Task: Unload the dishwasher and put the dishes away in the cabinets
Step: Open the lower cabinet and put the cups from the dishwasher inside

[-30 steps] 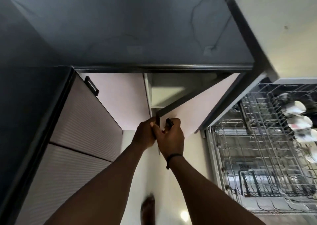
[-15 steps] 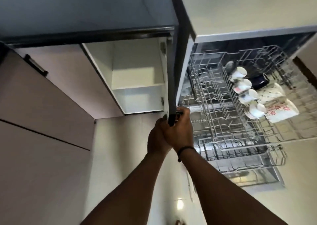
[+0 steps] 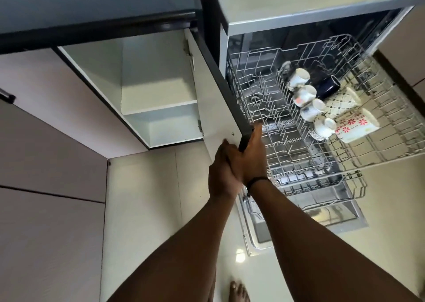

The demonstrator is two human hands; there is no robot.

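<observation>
At far left, closed cabinet fronts point(image 3: 46, 154); nothing there for you yet. Next right, the open cabinet point(image 3: 158, 90), two bare shelves showing, its mouth facing you and sitting left of your hands.

Centre: the cabinet door point(image 3: 213, 94) stands swung out nearly edge-on, its dark edge running up and away from your hands. Your left hand point(image 3: 224, 175) and right hand point(image 3: 251, 156) are pressed close together at the door's lower corner, fingers curled round the edge, thumb of the right one lying along it. The left sits behind the right and its fingers are partly hidden; it looks to be gripping too, but I can't swear to it.

Right of the door, beyond it: the dishwasher's upper rack point(image 3: 333, 122), pulled out. The cups point(image 3: 308, 99) lie in a row running away from you, mouths tilted toward you; the dark mug point(image 3: 328, 87) and two patterned mugs point(image 3: 354, 124) lie just beside them to the right. The lower rack point(image 3: 322, 186) sits beneath, nearer you.

The relation that counts: the dishes are up and to the right of your hands, the shelves up and to the left, the door between. Your right hand is the nearer to the cups, so likely it lets go and crosses to the rack.
</observation>
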